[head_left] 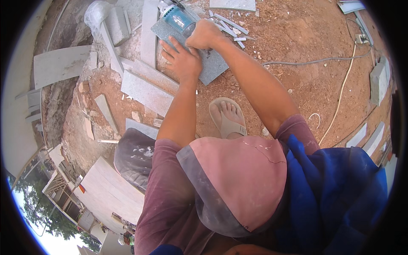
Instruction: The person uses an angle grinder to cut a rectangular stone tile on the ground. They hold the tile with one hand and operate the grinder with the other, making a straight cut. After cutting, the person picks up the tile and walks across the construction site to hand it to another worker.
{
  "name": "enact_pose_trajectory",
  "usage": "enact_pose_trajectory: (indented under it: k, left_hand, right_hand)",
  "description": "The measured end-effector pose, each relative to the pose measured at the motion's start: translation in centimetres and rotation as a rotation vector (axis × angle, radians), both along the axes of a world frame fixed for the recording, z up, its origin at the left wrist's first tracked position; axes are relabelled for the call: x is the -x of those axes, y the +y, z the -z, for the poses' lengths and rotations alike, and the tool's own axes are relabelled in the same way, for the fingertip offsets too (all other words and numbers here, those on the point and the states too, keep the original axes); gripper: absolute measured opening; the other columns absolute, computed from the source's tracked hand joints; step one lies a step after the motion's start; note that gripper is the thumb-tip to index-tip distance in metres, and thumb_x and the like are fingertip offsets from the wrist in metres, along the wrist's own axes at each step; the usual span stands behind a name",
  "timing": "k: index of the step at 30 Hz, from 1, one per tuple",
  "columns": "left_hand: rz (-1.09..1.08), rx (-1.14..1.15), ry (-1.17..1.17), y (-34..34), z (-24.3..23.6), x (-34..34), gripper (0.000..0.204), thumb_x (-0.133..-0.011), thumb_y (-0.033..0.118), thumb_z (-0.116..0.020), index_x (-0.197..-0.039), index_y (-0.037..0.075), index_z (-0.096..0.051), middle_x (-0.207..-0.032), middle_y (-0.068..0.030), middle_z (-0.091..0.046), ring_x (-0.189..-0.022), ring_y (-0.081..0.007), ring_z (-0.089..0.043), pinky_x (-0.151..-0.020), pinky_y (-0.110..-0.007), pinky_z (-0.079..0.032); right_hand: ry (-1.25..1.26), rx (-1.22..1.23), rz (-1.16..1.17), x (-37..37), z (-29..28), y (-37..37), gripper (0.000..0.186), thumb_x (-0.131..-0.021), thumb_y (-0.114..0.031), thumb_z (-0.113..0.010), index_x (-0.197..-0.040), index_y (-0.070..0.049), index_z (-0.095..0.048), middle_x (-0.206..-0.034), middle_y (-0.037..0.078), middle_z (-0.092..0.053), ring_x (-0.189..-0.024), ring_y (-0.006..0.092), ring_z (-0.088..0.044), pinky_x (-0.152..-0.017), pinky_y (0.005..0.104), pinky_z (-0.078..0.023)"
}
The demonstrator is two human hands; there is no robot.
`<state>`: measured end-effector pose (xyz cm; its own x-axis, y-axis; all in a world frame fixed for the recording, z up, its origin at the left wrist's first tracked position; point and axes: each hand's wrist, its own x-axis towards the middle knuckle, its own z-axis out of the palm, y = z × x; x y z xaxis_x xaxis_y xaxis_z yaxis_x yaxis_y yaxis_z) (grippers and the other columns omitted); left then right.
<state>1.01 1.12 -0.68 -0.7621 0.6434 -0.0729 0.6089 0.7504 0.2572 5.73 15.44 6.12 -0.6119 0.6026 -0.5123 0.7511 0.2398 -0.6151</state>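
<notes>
My right hand (pixel 205 35) is wrapped round the rear of a teal angle grinder (pixel 177 20), whose metal head points up toward the far edge of the view. The grinder lies over a dark grey stone tile (pixel 214 68); its disc is hidden, so I cannot tell whether it touches the stone. My left hand (pixel 183 60) rests flat on the tile's left side with the fingers spread, close beside the grinder and right hand. Thin cut stone strips (pixel 229 27) lie scattered just right of the grinder.
Pale stone slabs (pixel 146 91) lie on the reddish dirt left of the tile. A grey cable (pixel 314 60) and a cream cable (pixel 342 89) cross the ground at right. My sandalled foot (pixel 228 117) stands near the tile. A clear plastic bag (pixel 97 16) sits at far left.
</notes>
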Motion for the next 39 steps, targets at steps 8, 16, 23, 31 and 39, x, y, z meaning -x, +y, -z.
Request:
enact_pose_trajectory:
  k: [8,16,23,31,39]
  left_hand:
    - [-0.001,0.011,0.009,0.0,-0.2,-0.1,0.083,-0.104,0.04,-0.051,-0.168,0.002,-0.014,-0.174,-0.0288,-0.001,-0.157,-0.0511,-0.013,-0.11,-0.077,-0.029]
    - [0.005,0.011,0.011,0.1,-0.4,-0.1,0.083,-0.103,0.038,-0.052,-0.168,0.003,-0.014,-0.174,-0.0291,-0.001,-0.157,-0.0514,-0.014,-0.111,-0.075,-0.03]
    - [0.006,-0.004,0.017,-0.1,-0.2,-0.1,0.084,-0.101,0.037,-0.053,-0.167,0.003,-0.015,-0.174,-0.029,-0.002,-0.156,-0.0518,-0.014,-0.111,-0.076,-0.03]
    - [0.002,0.002,0.008,0.1,-0.3,-0.1,0.087,-0.099,0.035,-0.057,-0.167,0.003,-0.014,-0.174,-0.0284,-0.001,-0.156,-0.052,-0.014,-0.11,-0.078,-0.029]
    - [0.005,-0.006,0.007,-0.1,-0.3,-0.1,0.089,-0.097,0.032,-0.06,-0.167,0.003,-0.014,-0.174,-0.0283,0.0,-0.156,-0.052,-0.014,-0.109,-0.079,-0.029]
  right_hand:
    - [-0.011,0.044,-0.014,0.3,-0.4,0.2,0.047,-0.067,-0.031,-0.079,-0.095,0.007,-0.079,-0.104,0.028,-0.077,-0.103,0.0371,-0.077,-0.091,0.0405,-0.061]
    - [-0.005,0.011,0.001,0.4,0.0,0.1,0.05,-0.066,-0.033,-0.081,-0.095,0.007,-0.079,-0.104,0.029,-0.077,-0.102,0.037,-0.077,-0.091,0.0413,-0.061]
    - [0.003,0.032,0.014,0.1,0.0,0.0,0.05,-0.066,-0.031,-0.08,-0.095,0.009,-0.078,-0.105,0.031,-0.076,-0.103,0.038,-0.077,-0.09,0.0417,-0.062]
    - [-0.007,0.049,0.024,-0.5,-0.7,-0.3,0.045,-0.063,-0.026,-0.078,-0.092,0.009,-0.079,-0.101,0.029,-0.077,-0.098,0.0371,-0.078,-0.087,0.0406,-0.062]
    - [-0.02,0.09,-0.009,-1.1,-2.2,-0.5,0.038,-0.062,-0.023,-0.076,-0.086,0.007,-0.079,-0.096,0.027,-0.078,-0.092,0.0355,-0.078,-0.082,0.0382,-0.062]
